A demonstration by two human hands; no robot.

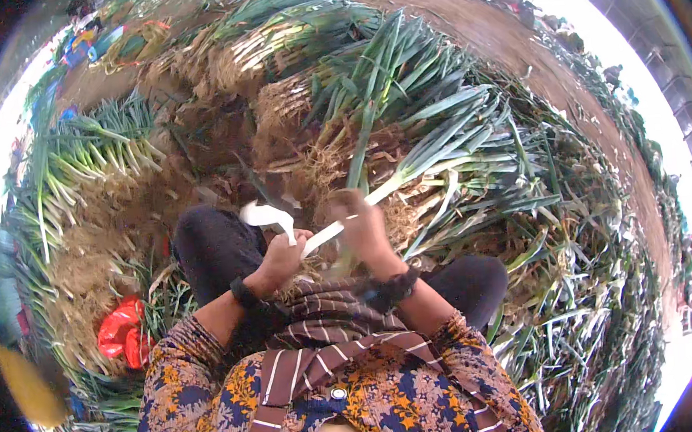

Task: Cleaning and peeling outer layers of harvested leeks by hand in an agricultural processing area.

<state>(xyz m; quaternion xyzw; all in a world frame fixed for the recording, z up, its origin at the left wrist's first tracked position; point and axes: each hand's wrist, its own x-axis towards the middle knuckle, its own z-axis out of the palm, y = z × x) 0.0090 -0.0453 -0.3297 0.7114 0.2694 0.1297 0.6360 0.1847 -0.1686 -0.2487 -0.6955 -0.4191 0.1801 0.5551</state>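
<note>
A leek (387, 189) with a white stalk and long green leaves crosses my lap, its leaves pointing to the upper right. Closed around its stalk is my right hand (362, 230), blurred by motion. My left hand (281, 259) is at the lower end of the white stalk, fingers bent. A curled white strip (271, 216), which looks like a peeled leek layer, rises beside my left fingers. Whether the left hand grips the stalk, the strip or both cannot be told. The leek's root end is hidden near that hand.
Leeks with roots lie piled ahead (283, 97) and in a row at the left (91, 149). A red plastic bag (127, 333) lies left of my knee. Loose leaves and trimmings (573, 284) cover the ground at the right. A dirt path (489, 31) curves beyond the piles.
</note>
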